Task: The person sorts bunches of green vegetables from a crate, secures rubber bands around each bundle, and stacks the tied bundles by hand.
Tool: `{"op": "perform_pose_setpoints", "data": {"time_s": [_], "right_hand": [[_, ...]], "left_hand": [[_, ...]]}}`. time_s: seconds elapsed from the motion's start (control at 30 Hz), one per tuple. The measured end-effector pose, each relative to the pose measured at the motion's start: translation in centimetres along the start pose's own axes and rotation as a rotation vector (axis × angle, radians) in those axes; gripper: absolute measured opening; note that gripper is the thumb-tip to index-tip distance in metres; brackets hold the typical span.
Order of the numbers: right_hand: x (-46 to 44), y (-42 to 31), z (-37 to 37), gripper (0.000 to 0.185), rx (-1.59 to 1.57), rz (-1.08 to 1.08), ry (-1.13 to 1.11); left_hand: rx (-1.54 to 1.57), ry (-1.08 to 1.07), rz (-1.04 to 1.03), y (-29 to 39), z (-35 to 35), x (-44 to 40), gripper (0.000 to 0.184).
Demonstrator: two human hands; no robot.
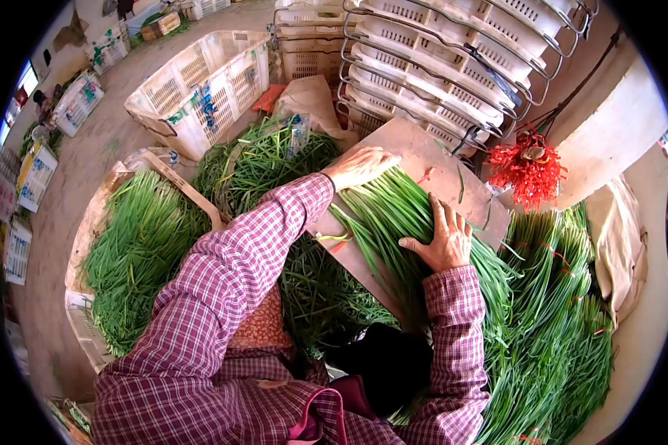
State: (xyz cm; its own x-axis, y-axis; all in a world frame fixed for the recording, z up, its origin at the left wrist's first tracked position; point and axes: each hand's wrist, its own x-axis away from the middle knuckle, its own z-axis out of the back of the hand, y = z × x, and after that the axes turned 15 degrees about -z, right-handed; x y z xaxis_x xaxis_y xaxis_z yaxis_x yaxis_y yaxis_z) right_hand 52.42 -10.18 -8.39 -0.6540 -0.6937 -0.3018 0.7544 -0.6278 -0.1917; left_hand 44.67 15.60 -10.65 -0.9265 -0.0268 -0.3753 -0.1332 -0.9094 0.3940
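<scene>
A loose bunch of garlic chives [386, 211] lies across a flat board [419, 141], pale root ends toward the far side and green leaves toward me. My left hand [360, 167] is at the root ends, its fingers curled against them. On the right side of the bunch rests my right hand [447, 239], thumb and fingers stretched apart. A small red strip [426, 176] and a stray leaf lie on the board. Where the leaf tips end near my lap is partly hidden.
Tied chive bundles [549, 326] are piled at my right. A bunch of red ties [528, 167] hangs by the wall. At my left, a lined crate holds loose chives [137, 252]. Beyond stand a white plastic crate [208, 89] and stacked crates [430, 67]. Leaf scraps [274, 156] surround the board.
</scene>
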Motion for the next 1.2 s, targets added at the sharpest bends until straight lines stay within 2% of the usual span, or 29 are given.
{"op": "perform_pose_setpoints", "data": {"time_s": [0.07,0.1,0.17,0.23,0.37,0.4,0.43,0.53,0.67,0.83,0.9,1.0,1.03,1.1,1.17,1.2], "right_hand": [[0.1,0.0,-0.8,0.105,0.024,0.009,0.032],[0.0,-0.1,-0.9,0.105,0.023,0.006,0.026],[0.2,-0.2,-1.0,0.102,0.032,-0.042,-0.011],[0.3,0.1,-1.2,0.099,0.016,-0.05,-0.03],[0.3,0.2,-1.4,0.096,0.02,-0.029,0.005],[0.3,0.1,-1.4,0.095,0.023,-0.029,0.0],[0.2,0.1,-1.4,0.095,0.025,-0.028,-0.004],[0.2,0.0,-1.3,0.094,0.02,-0.033,-0.012],[0.2,0.1,-1.3,0.094,0.02,-0.043,-0.02],[0.1,0.4,-1.9,0.095,0.075,-0.043,0.009],[0.2,0.0,-1.8,0.095,0.054,-0.046,0.009],[0.8,-1.9,0.3,0.089,0.082,0.01,0.174],[1.3,-3.1,1.1,0.079,0.051,0.088,0.279],[3.3,-5.7,1.4,0.054,-0.03,0.189,0.045],[4.7,-8.3,0.1,0.043,-0.162,0.21,-0.177],[5.0,-9.7,-1.2,0.042,-0.205,0.197,-0.115]], "left_hand": [[-0.053,-0.013,-0.21,-1.4,-1.6,0.5,0.048],[0.04,-0.135,-0.004,0.0,0.1,0.1,0.049],[-0.104,-0.042,-0.09,0.4,1.2,-0.2,0.051],[-0.008,0.045,-0.163,2.0,3.4,-1.0,0.058],[-0.151,-0.081,-0.453,5.1,4.0,1.2,0.087],[-0.176,-0.163,-0.51,5.9,3.9,2.1,0.102],[-0.181,-0.249,-0.545,6.4,3.8,2.8,0.109],[-0.236,-0.334,-0.566,6.4,3.3,4.1,0.126],[-0.296,-0.36,-0.568,6.2,2.9,3.8,0.136],[-0.302,-0.305,-0.566,7.0,1.3,2.6,0.135],[-0.301,-0.338,-0.556,6.6,1.0,2.1,0.122],[-0.266,-0.295,-0.563,5.7,0.2,1.7,0.117],[-0.257,-0.297,-0.546,6.2,0.6,1.6,0.117],[-0.225,-0.311,-0.512,6.1,0.3,1.5,0.119],[-0.184,-0.32,-0.513,5.6,0.1,1.4,0.121],[-0.183,-0.319,-0.516,5.3,-0.4,1.3,0.121]]}}
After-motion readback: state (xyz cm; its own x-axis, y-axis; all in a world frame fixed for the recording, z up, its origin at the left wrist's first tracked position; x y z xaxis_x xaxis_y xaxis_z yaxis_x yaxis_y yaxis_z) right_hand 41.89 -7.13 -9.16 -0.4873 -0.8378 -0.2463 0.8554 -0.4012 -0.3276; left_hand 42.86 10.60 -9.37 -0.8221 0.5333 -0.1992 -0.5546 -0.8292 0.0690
